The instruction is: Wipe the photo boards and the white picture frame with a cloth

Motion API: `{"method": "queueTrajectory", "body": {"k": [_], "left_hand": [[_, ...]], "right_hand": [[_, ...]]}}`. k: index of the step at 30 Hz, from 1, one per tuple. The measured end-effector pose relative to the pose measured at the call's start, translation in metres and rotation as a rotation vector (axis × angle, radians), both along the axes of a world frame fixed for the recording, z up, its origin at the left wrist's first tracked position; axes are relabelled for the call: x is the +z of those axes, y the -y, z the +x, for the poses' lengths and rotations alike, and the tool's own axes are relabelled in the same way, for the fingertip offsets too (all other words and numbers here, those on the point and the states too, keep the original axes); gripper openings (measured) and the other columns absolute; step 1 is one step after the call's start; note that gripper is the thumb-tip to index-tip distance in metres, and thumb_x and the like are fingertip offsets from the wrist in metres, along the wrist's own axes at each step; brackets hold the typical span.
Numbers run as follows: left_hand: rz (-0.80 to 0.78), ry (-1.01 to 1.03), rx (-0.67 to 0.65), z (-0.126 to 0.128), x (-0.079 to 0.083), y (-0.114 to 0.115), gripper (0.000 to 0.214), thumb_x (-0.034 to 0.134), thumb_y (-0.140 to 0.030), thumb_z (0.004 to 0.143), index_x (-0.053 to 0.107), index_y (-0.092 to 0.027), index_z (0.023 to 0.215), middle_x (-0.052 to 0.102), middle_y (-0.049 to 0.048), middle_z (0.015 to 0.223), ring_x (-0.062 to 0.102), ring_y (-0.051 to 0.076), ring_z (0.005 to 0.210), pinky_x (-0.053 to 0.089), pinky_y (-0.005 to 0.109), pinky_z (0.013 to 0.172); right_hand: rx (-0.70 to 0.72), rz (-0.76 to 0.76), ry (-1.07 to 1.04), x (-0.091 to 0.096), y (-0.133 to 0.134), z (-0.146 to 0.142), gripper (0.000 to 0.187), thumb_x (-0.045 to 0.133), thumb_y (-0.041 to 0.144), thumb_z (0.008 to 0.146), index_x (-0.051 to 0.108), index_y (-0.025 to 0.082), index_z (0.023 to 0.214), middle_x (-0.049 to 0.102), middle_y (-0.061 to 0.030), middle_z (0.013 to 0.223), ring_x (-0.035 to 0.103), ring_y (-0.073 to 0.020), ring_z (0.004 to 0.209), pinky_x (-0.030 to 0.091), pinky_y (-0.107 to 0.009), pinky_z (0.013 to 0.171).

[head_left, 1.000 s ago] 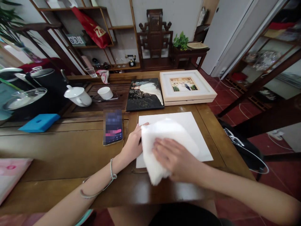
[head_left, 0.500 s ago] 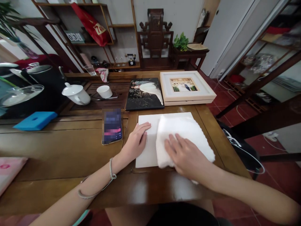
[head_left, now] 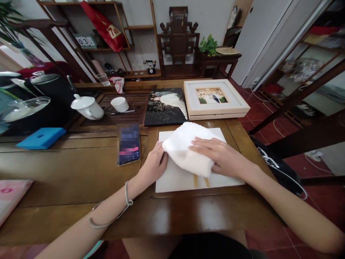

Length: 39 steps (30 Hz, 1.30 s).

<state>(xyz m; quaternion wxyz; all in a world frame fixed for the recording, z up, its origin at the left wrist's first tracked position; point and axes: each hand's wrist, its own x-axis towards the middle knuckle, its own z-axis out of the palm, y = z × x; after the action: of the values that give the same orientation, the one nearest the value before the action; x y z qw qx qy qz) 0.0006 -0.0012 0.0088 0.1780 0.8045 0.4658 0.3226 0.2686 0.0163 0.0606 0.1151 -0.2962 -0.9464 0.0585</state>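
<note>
A flat white board lies on the wooden table in front of me. My right hand presses flat, fingers stretched out, on a white cloth bunched over the board's upper middle. My left hand rests on the board's left edge, its fingers touching the cloth. Two thin yellowish marks show on the board just below the cloth.
A phone lies left of the board. Behind it are a dark photo panel and a white framed picture. A teapot, a cup and a blue block stand further left. Shelves and a chair line the back wall.
My right hand has swept the cloth from the board's near left, across to the right, then up toward the far middle. The left hand has stayed at the left edge.
</note>
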Motion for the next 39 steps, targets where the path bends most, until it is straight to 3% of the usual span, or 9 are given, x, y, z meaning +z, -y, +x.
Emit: {"method": "queueTrajectory", "body": {"k": [5,8,11,17,21,25,28,32,39], "left_hand": [[-0.003,0.01,0.017,-0.002,-0.004,0.0,0.033,0.04,-0.013,0.095,0.059,-0.016,0.123,0.063,0.0153,0.13,0.057,0.027,0.127,0.034,0.057,0.117],[-0.002,0.015,0.017,-0.002,-0.006,0.0,0.034,0.041,-0.012,0.095,0.059,-0.017,0.124,0.064,0.0145,0.13,0.057,0.026,0.129,0.033,0.057,0.118],[0.001,0.017,0.014,-0.003,-0.006,0.0,0.034,0.041,-0.012,0.095,0.059,-0.017,0.124,0.064,0.0142,0.131,0.057,0.026,0.129,0.033,0.057,0.118],[0.031,0.022,0.005,-0.004,-0.008,0.0,0.034,0.041,-0.012,0.096,0.059,-0.016,0.124,0.066,0.0143,0.129,0.058,0.026,0.129,0.032,0.059,0.118],[0.039,0.024,0.009,-0.004,-0.01,0.0,0.034,0.042,-0.012,0.095,0.06,-0.016,0.123,0.066,0.0145,0.129,0.058,0.026,0.128,0.032,0.059,0.118],[0.031,0.025,0.009,-0.003,-0.008,0.0,0.034,0.042,-0.012,0.095,0.06,-0.017,0.124,0.066,0.0138,0.129,0.058,0.026,0.128,0.032,0.059,0.118],[0.014,0.018,0.015,-0.001,-0.005,0.001,0.034,0.042,-0.012,0.095,0.06,-0.017,0.124,0.065,0.0145,0.13,0.057,0.026,0.129,0.032,0.059,0.118],[0.012,0.018,0.011,-0.001,-0.005,0.001,0.035,0.041,-0.012,0.095,0.059,-0.018,0.124,0.064,0.0142,0.131,0.057,0.025,0.129,0.032,0.06,0.117],[0.012,0.004,0.013,-0.002,-0.007,0.0,0.034,0.04,-0.014,0.096,0.059,-0.016,0.124,0.064,0.0158,0.131,0.057,0.026,0.129,0.033,0.06,0.117]], "right_hand": [[-0.284,-0.031,0.303,0.033,0.032,0.003,0.042,0.056,0.01,0.072,0.067,0.016,0.112,0.075,-0.0121,0.092,0.07,-0.0304,0.077,0.05,-0.04,0.066],[-0.146,-0.147,0.39,0.04,0.052,-0.009,0.024,0.06,0.012,0.064,0.066,0.018,0.087,0.071,-0.0074,0.075,0.066,-0.0279,0.067,0.045,-0.037,0.059],[-0.005,-0.198,0.318,0.035,0.055,-0.018,0.022,0.061,0.013,0.062,0.063,0.02,0.083,0.069,-0.0056,0.078,0.065,-0.0259,0.074,0.046,-0.035,0.065],[-0.272,0.052,0.141,0.008,0.002,0.002,0.035,0.055,0.011,0.074,0.065,0.011,0.108,0.065,-0.0194,0.114,0.056,-0.0363,0.11,0.046,-0.049,0.09],[-0.288,0.062,0.079,-0.012,-0.025,0.016,0.07,0.052,0.008,0.075,0.045,0.015,0.144,0.039,-0.0175,0.154,0.031,-0.0377,0.143,0.033,-0.059,0.109],[-0.317,0.004,0.209,-0.007,-0.003,0.015,0.083,0.048,0.003,0.067,0.039,0.017,0.149,0.05,-0.0152,0.147,0.045,-0.0346,0.136,0.047,-0.051,0.1],[-0.309,0.039,0.327,0.011,0.041,0.013,0.082,0.05,0.004,0.059,0.05,0.01,0.141,0.067,-0.0195,0.121,0.067,-0.0343,0.101,0.057,-0.043,0.074],[-0.179,-0.045,0.304,0.03,0.077,0.018,0.072,0.051,0.005,0.055,0.065,0.021,0.124,0.075,-0.0088,0.093,0.068,-0.0278,0.071,0.055,-0.041,0.064],[-0.364,-0.048,0.184,0.009,0.004,0.02,0.073,0.055,0.008,0.068,0.052,0.012,0.141,0.054,-0.0218,0.14,0.044,-0.0403,0.134,0.044,-0.055,0.103]]}}
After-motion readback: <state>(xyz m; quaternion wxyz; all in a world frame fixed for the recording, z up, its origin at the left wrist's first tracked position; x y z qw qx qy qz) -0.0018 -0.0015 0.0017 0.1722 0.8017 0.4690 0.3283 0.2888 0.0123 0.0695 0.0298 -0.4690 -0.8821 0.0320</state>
